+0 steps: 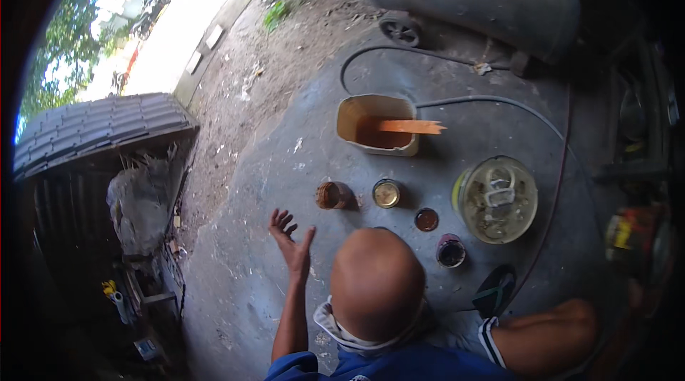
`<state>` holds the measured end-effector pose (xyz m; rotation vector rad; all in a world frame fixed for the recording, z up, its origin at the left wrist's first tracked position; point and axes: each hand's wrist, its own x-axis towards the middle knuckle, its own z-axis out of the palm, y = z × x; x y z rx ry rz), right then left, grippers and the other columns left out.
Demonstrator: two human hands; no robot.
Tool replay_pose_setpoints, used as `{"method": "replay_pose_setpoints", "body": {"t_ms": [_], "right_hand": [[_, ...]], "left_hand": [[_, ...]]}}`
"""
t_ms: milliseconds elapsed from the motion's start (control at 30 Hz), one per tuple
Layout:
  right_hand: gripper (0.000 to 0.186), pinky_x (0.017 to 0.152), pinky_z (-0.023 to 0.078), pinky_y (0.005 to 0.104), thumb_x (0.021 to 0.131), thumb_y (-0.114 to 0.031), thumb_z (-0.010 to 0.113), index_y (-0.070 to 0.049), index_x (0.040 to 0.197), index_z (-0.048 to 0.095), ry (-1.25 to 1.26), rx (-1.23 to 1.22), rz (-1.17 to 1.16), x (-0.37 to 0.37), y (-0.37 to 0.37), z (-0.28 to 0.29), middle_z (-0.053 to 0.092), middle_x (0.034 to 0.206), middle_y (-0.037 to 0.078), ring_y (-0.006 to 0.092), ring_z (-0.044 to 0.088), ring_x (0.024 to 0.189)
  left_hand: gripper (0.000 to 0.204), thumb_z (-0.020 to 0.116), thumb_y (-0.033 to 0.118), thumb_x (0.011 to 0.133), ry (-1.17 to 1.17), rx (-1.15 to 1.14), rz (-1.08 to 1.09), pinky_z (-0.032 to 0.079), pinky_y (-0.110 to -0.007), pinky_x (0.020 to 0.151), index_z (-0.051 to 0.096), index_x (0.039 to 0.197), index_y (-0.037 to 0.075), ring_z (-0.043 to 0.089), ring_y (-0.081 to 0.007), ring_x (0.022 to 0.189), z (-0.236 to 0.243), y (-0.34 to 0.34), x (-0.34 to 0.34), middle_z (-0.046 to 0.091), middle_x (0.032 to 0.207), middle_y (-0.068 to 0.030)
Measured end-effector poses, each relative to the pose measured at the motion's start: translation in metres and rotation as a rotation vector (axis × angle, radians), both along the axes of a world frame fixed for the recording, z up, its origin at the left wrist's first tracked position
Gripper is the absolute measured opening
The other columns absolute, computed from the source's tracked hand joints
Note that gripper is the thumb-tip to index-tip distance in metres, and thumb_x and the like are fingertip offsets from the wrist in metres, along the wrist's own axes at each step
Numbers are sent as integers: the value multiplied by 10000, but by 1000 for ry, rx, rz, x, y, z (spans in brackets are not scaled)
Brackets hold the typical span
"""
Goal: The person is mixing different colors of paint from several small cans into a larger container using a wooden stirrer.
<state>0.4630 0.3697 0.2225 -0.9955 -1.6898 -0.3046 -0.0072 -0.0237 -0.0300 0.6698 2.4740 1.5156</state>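
A person (378, 288) with a bald head and blue shirt squats at the lower centre; their left hand (291, 242) is raised, fingers spread, holding nothing. Neither of my hands is visible. Beyond the person stand a stained brown container (330, 195), a gold-topped tin (386, 193), a small dark can (451, 251) and a small round brown lid or dish (427, 220). A cut rectangular plastic container (351, 124) holds brown liquid and an orange-stained wooden stick (410, 126). A lidded translucent bucket (499, 206) stands at right.
A large grey tank (467, 3) on wheels lies behind, with hoses (499, 101) across the concrete floor (250, 288). A sandal (494, 287) lies at lower right. Left are a tiled roof piece (100, 128), a crumpled sheet (139, 210) and a dirt strip toward the bright street.
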Motion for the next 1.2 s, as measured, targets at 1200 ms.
{"method": "replay_pose_setpoints", "body": {"t_ms": [1200], "right_hand": [[668, 1043, 551, 493, 912, 29, 730, -24, 1547, 528, -455, -933, 937, -377, -146, -205, 657, 1369, 242, 402, 677, 1235]], "left_hand": [[893, 908, 74, 890, -212, -135, 339, 522, -385, 1043, 388, 1614, 11, 637, -255, 1214, -83, -58, 15, 598, 1392, -167]]}}
